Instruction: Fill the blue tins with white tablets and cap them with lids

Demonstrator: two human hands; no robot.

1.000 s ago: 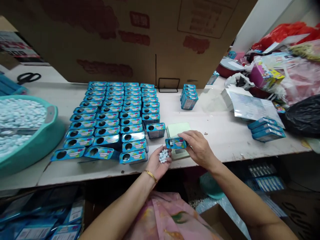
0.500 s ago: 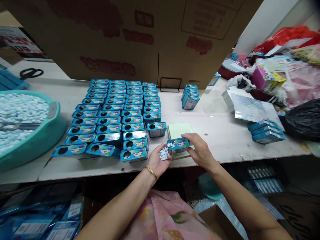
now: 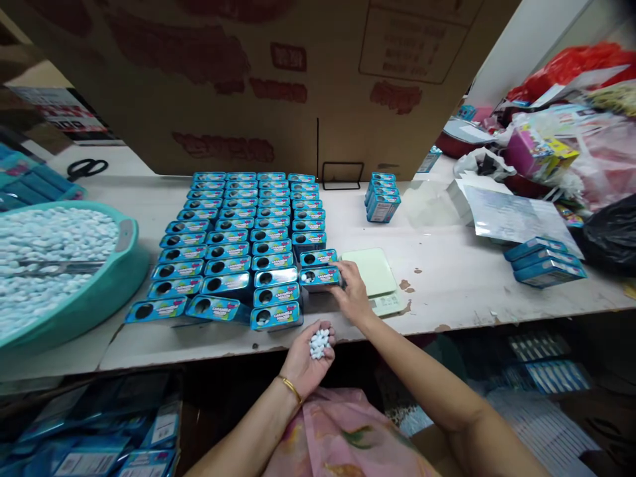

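Observation:
My left hand (image 3: pixel 300 366) is cupped palm up near the table's front edge, holding a small heap of pale blue and white candies (image 3: pixel 318 344). The fingers of my right hand (image 3: pixel 356 297) grip the right end of a blue candy tin (image 3: pixel 317 277), which has white candies showing in its round opening. That tin stands upright at the front of the rightmost column of tins, directly before another blue tin (image 3: pixel 318 257). Just right of my right hand lies a pale green kitchen scale (image 3: pixel 370 266) with a bare plate.
Several columns of open-topped tins (image 3: pixel 228 250) fill the table's middle left. A teal basin (image 3: pixel 126 271) of candies stands at far left, with black scissors (image 3: pixel 87 168) behind. A big cardboard box (image 3: pixel 298 40) closes off the back. Stacked tins (image 3: pixel 546 265) and bags lie right.
My right hand has moved the tin left, from over the scale to the front of the rightmost column. My left hand has drawn back toward me with its candies.

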